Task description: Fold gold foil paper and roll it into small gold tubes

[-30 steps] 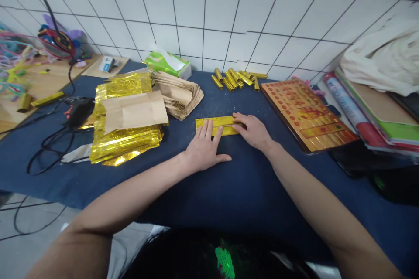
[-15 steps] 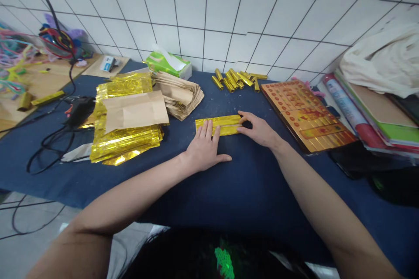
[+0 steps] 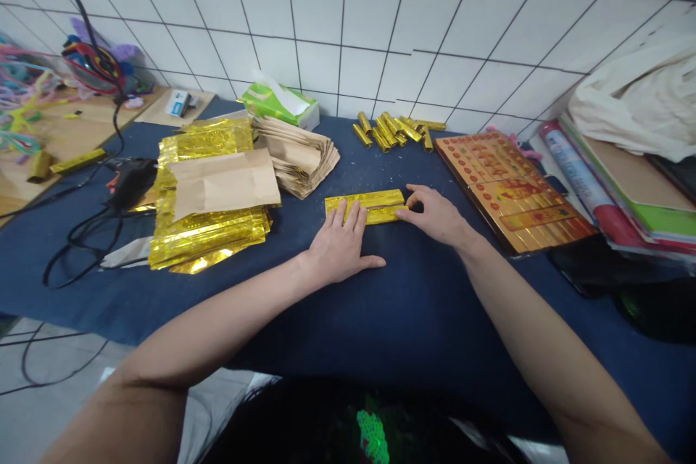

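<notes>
A folded strip of gold foil paper [image 3: 375, 199] lies flat on the dark blue cloth, with a lengthwise slit between its two folded sides. My left hand [image 3: 340, 243] rests palm down, its fingertips pressing on the strip's left part and its thumb stretched to the right. At the strip's right end is my right hand [image 3: 435, 216], thumb on the lower corner and forefinger curved near the upper corner, with a gap between them. Left of the hands sits a stack of gold foil sheets [image 3: 209, 243], with a brown paper sheet [image 3: 225, 183] on top.
Several rolled gold tubes [image 3: 385, 132] lie near the tiled wall. Beside a green tissue box [image 3: 280, 105] is a pile of brown paper [image 3: 304, 159]. On the right are an orange-gold printed board [image 3: 514, 192] and books [image 3: 641, 210]. Black cables [image 3: 81, 232] trail on the left.
My right hand has shifted slightly right along the strip's end, and its forefinger has drawn back from the upper corner. My left hand stays pressed in place.
</notes>
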`<state>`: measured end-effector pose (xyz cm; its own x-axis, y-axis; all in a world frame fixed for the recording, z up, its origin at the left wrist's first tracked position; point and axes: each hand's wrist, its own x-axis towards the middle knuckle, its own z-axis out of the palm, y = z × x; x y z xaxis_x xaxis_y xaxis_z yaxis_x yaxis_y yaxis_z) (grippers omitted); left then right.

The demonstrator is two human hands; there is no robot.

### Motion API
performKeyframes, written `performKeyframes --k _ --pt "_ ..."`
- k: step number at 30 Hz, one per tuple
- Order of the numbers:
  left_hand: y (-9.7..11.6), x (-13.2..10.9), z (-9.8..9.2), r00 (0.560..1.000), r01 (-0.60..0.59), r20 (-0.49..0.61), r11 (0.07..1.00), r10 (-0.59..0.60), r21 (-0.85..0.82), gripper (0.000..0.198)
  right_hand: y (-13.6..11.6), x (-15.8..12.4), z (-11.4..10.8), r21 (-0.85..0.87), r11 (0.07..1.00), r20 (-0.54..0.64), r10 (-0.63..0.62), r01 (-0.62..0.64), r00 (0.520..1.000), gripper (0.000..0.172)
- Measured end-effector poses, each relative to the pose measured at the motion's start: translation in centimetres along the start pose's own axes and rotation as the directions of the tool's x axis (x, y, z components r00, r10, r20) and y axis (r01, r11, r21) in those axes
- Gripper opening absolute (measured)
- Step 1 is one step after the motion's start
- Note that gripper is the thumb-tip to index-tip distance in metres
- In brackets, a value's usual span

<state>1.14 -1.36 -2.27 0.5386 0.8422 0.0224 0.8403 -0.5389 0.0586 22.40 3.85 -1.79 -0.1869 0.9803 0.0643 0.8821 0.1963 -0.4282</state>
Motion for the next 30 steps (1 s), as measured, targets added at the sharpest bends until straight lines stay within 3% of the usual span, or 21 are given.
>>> performKeyframes --k 8,16,22,26,30 --pt "-0.3 0.0 -0.2 0.999 -0.012 0.030 1.000 0.012 -0.012 0.094 0.4 0.2 0.6 0.072 0.996 -0.055 -0.056 0.060 0.997 0.010" --pt "-0.3 -0.1 -0.1 1.000 -0.019 0.021 1.000 0.019 -0.001 0.094 0.2 0.0 1.5 -0.087 0.992 -0.116 -0.097 0.087 0.989 0.012" --pt "-0.4 -0.1 0.0 0.999 -0.017 0.029 1.000 0.017 -0.006 0.092 -1.5 -1.2 1.3 -0.378 0.900 -0.207 -0.311 0.218 0.928 0.006" --pt "-0.4 0.0 0.0 0.999 -0.013 0.033 1.000 0.013 -0.005 0.091 -1.2 -1.2 1.4 -0.367 0.862 -0.115 -0.414 0.349 0.903 0.015" --pt "-0.3 0.0 0.0 0.999 -0.012 0.039 1.000 0.012 0.001 0.092 -0.4 -1.0 2.1 -0.290 0.903 -0.108 -0.361 0.318 0.926 0.030"
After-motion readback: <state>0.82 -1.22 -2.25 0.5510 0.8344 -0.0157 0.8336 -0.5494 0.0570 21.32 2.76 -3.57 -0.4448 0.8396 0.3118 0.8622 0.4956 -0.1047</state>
